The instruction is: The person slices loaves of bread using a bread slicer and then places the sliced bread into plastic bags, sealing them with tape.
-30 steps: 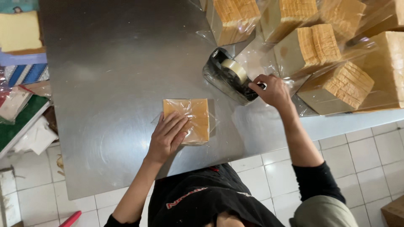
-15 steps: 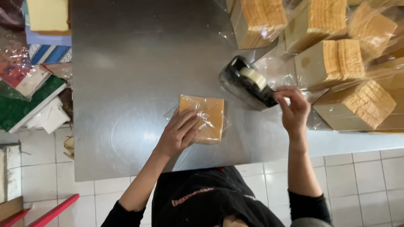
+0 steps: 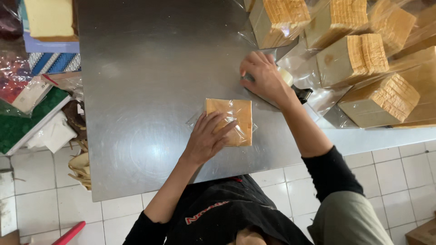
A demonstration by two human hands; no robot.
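Steel counter (image 3: 150,90): left hand (image 3: 206,138) flat on bagged bread slice (image 3: 232,120), fingers spread; right hand (image 3: 263,77) up-right, curled over tape dispenser (image 3: 295,90).

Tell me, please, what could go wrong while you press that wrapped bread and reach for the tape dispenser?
1. The left hand presses only the near-left part of the wrapped bread slice; the loose plastic at its edges might unfold.
2. The right hand covers the tape dispenser, so fingers could catch its cutting edge, which is hidden here.
3. The bagged sliced loaves crowd close beside that hand and might get knocked.
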